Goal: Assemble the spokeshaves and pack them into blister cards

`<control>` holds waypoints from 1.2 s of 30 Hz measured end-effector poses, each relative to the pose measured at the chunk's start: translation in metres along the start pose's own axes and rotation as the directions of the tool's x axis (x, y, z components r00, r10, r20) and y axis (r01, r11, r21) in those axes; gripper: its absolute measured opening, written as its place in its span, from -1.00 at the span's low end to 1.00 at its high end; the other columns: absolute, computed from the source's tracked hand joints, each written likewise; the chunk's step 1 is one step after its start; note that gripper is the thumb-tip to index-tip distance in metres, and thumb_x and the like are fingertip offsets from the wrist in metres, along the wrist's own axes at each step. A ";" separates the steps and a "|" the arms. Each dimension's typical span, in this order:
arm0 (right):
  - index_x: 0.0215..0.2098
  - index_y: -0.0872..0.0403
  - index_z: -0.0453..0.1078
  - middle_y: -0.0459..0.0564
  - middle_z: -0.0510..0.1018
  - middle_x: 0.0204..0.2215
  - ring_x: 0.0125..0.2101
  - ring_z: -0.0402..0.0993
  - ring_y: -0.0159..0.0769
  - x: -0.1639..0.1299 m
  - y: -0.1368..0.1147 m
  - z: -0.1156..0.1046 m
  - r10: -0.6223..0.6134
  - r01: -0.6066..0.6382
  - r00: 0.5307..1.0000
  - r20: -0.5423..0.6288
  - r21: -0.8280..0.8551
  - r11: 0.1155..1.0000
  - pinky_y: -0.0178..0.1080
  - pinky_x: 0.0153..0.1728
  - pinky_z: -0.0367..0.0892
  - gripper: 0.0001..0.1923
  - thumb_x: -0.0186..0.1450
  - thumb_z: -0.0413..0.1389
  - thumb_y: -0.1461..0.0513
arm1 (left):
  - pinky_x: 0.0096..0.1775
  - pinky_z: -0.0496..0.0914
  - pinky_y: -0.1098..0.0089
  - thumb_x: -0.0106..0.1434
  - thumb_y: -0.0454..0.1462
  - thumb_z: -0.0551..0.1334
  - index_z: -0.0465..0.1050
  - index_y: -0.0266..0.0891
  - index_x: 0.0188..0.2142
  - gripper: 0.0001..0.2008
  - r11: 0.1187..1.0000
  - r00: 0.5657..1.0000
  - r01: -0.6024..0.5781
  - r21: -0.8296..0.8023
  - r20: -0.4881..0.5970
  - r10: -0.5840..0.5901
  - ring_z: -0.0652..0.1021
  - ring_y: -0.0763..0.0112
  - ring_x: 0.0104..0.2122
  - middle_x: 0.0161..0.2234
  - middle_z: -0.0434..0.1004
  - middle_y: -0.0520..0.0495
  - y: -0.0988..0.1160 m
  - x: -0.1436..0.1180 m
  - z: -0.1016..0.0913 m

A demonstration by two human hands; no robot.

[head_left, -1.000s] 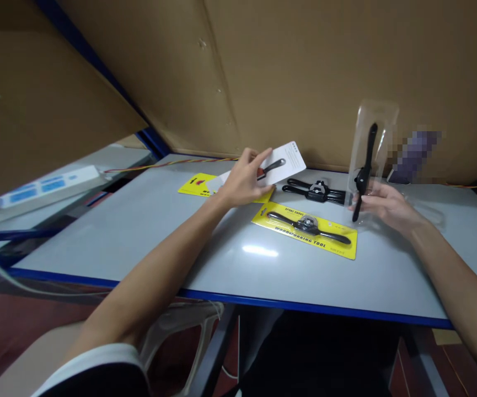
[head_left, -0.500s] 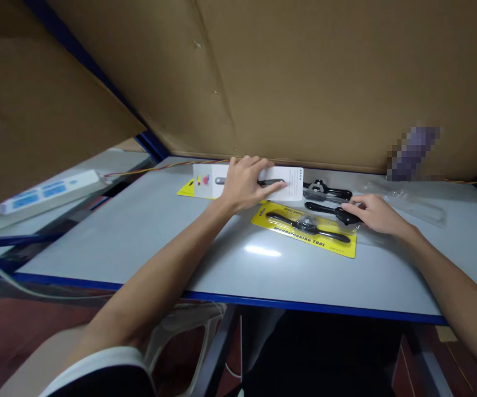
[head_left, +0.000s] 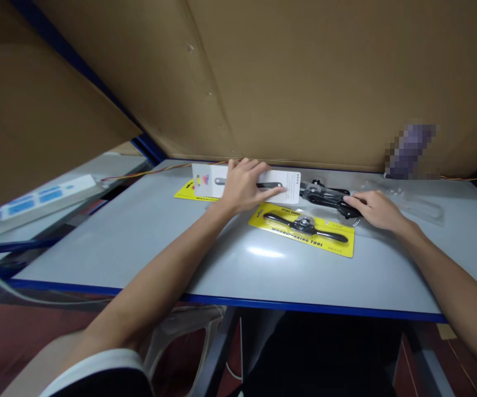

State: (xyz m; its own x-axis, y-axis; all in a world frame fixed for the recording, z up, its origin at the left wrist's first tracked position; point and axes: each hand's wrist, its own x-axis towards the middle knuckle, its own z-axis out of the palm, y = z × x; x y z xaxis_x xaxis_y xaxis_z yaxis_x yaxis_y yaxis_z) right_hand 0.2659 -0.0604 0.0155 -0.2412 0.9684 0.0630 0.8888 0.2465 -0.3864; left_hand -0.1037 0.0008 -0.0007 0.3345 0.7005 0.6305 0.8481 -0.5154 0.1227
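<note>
Both hands have come down to the table since the earlier pictures: a second ago the right hand (head_left: 373, 209) held a clear blister with a black tool upright in the air, and now that hand lies low on the grey table (head_left: 139, 237), its fingers curled over the near end of a loose black spokeshave (head_left: 325, 196) by the back edge. Whether the fingers truly pinch the handle or only rest on it cannot be told. The left hand (head_left: 242, 187), which held the white card (head_left: 282, 184) tilted up a second ago, now presses it flat, palm down and fingers spread, not gripping. That card lies across a yellow card (head_left: 188, 192) whose corner shows to the left of it.

Between the two hands, and nearer the person, lies the yellow packaged spokeshave (head_left: 302, 229), its long axis running left to right with the right end slightly closer to the front edge. The loose tool runs much the same way, just behind it and apart from it. The right hand is plainly the nearer to both black tools; the left hand sits just beyond the yellow package's left end. A clear blister shell (head_left: 418, 207) lies farther right, near the right hand but not touched
</note>
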 end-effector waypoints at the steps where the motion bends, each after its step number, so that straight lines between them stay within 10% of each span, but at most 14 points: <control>1: -0.41 -0.04 0.50 -0.04 0.56 -0.49 -0.46 0.39 -0.21 0.000 -0.001 0.000 0.005 -0.005 1.000 -0.006 -0.009 1.000 -0.18 -0.41 0.08 -0.43 0.50 -0.08 -0.18 | 0.02 0.28 0.07 0.25 0.39 0.21 0.51 -0.15 -0.19 -0.33 1.000 0.999 -0.018 0.008 0.027 0.018 0.52 0.05 -0.15 -0.28 0.59 -0.12 0.003 -0.001 0.002; 26: -0.30 -0.06 0.61 0.05 0.62 -0.45 -0.40 0.48 -0.09 -0.001 -0.014 -0.001 -0.008 -0.015 0.996 -0.094 -0.242 0.970 -0.17 -0.41 -0.02 -0.42 0.51 -0.10 -0.16 | -0.01 0.29 0.06 0.32 0.34 0.18 0.62 -0.19 -0.04 -0.31 0.992 0.967 -0.108 -0.065 0.224 0.120 0.56 0.03 -0.15 -0.19 0.67 -0.20 0.025 0.002 0.007; 36: 0.35 -0.05 0.44 0.06 0.75 -0.10 -0.23 0.61 0.00 -0.012 -0.059 -0.003 -0.175 0.163 0.984 -0.033 -0.232 0.959 -0.09 -0.29 0.26 -0.40 0.36 0.10 0.08 | -0.06 0.32 0.09 0.30 0.22 0.35 0.52 -0.20 -0.18 -0.48 0.977 0.966 -0.200 -0.069 0.152 0.208 0.52 0.00 -0.11 -0.16 0.60 -0.23 0.062 0.006 0.019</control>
State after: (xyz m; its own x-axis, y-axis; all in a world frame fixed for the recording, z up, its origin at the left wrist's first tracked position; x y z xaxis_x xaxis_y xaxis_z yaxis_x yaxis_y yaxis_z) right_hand 0.2177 -0.0864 0.0397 -0.3800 0.9110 0.1601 0.9036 0.4026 -0.1466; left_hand -0.0414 -0.0177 -0.0042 0.5621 0.6444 0.5185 0.7340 -0.6776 0.0464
